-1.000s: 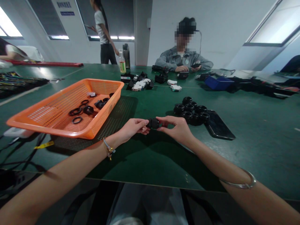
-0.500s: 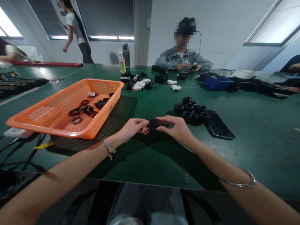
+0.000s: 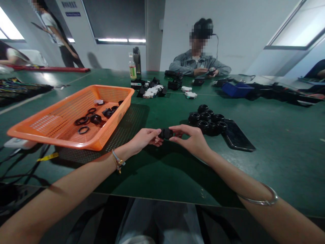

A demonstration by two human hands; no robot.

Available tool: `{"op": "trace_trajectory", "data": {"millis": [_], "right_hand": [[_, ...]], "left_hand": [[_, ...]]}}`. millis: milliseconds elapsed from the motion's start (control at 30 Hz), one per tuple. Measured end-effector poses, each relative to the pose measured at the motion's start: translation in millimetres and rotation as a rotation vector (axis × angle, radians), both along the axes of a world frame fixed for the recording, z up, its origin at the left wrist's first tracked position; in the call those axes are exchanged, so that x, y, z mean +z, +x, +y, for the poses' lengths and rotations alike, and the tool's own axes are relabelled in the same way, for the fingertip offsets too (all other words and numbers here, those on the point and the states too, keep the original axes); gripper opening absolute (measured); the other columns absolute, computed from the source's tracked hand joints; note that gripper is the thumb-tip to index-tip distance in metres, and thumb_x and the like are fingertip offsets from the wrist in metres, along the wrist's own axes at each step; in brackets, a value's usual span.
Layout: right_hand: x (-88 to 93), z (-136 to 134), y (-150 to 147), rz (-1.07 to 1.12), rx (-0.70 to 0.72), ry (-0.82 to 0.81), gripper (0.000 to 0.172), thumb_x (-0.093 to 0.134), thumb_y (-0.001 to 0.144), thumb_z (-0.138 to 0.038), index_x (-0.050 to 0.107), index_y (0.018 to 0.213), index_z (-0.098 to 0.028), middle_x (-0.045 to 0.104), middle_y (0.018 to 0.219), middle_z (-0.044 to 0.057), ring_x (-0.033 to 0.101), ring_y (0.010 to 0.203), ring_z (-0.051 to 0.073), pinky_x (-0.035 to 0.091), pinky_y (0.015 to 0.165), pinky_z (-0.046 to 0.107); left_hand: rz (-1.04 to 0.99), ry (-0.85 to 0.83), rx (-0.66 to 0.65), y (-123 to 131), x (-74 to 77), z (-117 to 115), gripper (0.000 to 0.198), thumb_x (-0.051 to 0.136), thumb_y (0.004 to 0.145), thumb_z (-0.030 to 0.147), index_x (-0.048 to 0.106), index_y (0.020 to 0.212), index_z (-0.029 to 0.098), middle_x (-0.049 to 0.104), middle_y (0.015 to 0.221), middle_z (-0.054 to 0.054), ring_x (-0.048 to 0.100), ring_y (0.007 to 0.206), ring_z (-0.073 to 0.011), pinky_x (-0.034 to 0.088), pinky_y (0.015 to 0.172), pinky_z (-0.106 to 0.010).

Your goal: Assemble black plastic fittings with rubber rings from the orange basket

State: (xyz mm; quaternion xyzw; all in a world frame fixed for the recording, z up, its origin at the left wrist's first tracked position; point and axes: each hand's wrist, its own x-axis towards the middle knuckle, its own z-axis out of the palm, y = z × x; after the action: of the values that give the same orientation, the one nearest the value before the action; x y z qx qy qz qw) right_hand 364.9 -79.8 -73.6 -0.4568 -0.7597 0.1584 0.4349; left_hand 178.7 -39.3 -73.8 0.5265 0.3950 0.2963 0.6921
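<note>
A small black cable gland (image 3: 166, 134) is held just above the green table, between my two hands. My left hand (image 3: 146, 139) pinches its left end with thumb and fingers. At its right end, the thumb and forefinger of my right hand (image 3: 190, 136) are closed on it. Fingertips cover both ends of the part. Several similar round black parts (image 3: 204, 123) lie heaped just beyond my right hand. To the left stands an orange basket (image 3: 101, 144) holding a few black rings (image 3: 83, 130) and other black pieces.
A dark phone (image 3: 238, 135) lies right of the heap. White and black pieces (image 3: 153, 90), a bottle (image 3: 132, 67) and a blue tray (image 3: 236, 89) are farther back. One person (image 3: 199, 64) sits opposite handling something; another (image 3: 57, 37) is at the back left.
The black part has turned slightly between my fingers, while both hands stay in nearly the same place. The person at the back has walked further left.
</note>
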Motion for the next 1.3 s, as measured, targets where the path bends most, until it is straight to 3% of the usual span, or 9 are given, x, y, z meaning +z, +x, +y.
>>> {"op": "trace_trajectory", "data": {"millis": [267, 700, 933, 1200, 1300], "right_hand": [[0.4, 0.5, 0.8, -0.019, 0.009, -0.006, 0.028, 0.067, 0.068, -0.020, 0.068, 0.096, -0.019, 0.071, 0.082, 0.004, 0.062, 0.065, 0.014, 0.052, 0.062, 0.028], [-2.0, 2.1, 0.4, 0.028, -0.003, -0.081, 0.030, 0.070, 0.066, -0.027, 0.069, 0.095, -0.018, 0.072, 0.080, 0.004, 0.063, 0.062, 0.015, 0.054, 0.061, 0.030], [-2.6, 2.8, 1.3, 0.024, 0.006, -0.115, 0.032, 0.068, 0.069, -0.030, 0.068, 0.098, -0.018, 0.072, 0.079, 0.004, 0.063, 0.062, 0.016, 0.054, 0.062, 0.031], [2.4, 2.1, 0.8, -0.083, 0.001, -0.029, 0.030, 0.062, 0.071, -0.019, 0.067, 0.100, -0.020, 0.067, 0.093, 0.007, 0.062, 0.075, 0.017, 0.053, 0.063, 0.030], [1.3, 1.7, -0.4, -0.054, -0.023, -0.028, 0.036, 0.063, 0.069, -0.018, 0.063, 0.105, -0.022, 0.068, 0.090, 0.005, 0.062, 0.070, 0.015, 0.053, 0.063, 0.029]], "left_hand": [[0.008, 0.001, -0.001, -0.9, -2.1, 1.5, 0.033, 0.066, 0.069, 0.041, 0.057, 0.063, 0.009, 0.057, 0.054, 0.001, 0.055, 0.052, -0.0078, 0.046, 0.060, -0.024], [-0.005, 0.011, 0.021, -0.2, -1.7, 0.2, 0.021, 0.064, 0.073, 0.029, 0.060, 0.068, 0.009, 0.057, 0.053, 0.002, 0.055, 0.051, -0.0070, 0.047, 0.060, -0.022], [-0.010, 0.012, 0.027, 0.5, -2.5, 0.9, 0.029, 0.066, 0.071, 0.037, 0.059, 0.068, 0.009, 0.055, 0.052, 0.002, 0.055, 0.052, -0.0076, 0.048, 0.061, -0.024], [-0.008, -0.014, 0.028, 1.1, 1.6, 0.2, 0.033, 0.064, 0.072, 0.039, 0.055, 0.062, 0.009, 0.057, 0.054, 0.000, 0.055, 0.051, -0.0066, 0.047, 0.058, -0.022], [-0.007, -0.019, 0.021, 1.2, 1.6, 0.5, 0.033, 0.065, 0.072, 0.040, 0.056, 0.063, 0.009, 0.057, 0.055, 0.000, 0.055, 0.051, -0.0067, 0.047, 0.059, -0.022]]}}
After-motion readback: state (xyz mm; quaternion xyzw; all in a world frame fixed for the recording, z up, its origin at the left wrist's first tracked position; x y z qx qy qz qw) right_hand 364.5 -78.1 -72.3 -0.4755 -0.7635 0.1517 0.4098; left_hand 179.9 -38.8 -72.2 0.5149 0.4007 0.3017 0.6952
